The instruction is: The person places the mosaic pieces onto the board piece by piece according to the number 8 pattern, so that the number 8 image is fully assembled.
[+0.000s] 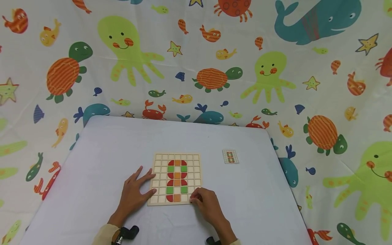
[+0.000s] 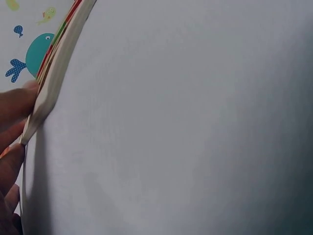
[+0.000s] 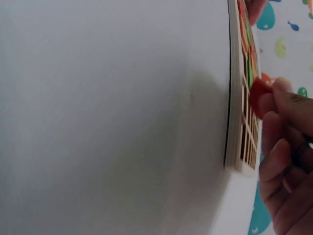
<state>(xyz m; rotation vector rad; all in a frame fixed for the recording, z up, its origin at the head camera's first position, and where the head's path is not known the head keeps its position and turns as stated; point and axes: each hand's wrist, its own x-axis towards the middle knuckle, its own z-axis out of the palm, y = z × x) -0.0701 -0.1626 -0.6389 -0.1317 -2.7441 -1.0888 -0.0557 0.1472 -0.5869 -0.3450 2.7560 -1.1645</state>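
A square wooden grid board (image 1: 159, 201) lies on the white table with red, orange and green tiles set in its middle columns. My left hand (image 1: 133, 194) rests at the board's left edge, thumb and fingers spread along the rim. In the left wrist view, fingertips (image 2: 30, 88) touch the board's side. By the board's lower right corner is my right hand (image 1: 206, 204). Its thumb and finger pinch a red tile with a curved edge (image 3: 259, 98), seen in the right wrist view just above the grid; in the head view the fingers hide this tile.
A small pattern card (image 1: 230, 157) showing a similar grid lies to the right of the board. White cloth covers the table (image 1: 260, 190). Behind it hangs a curtain (image 1: 211, 44) printed with sea animals.
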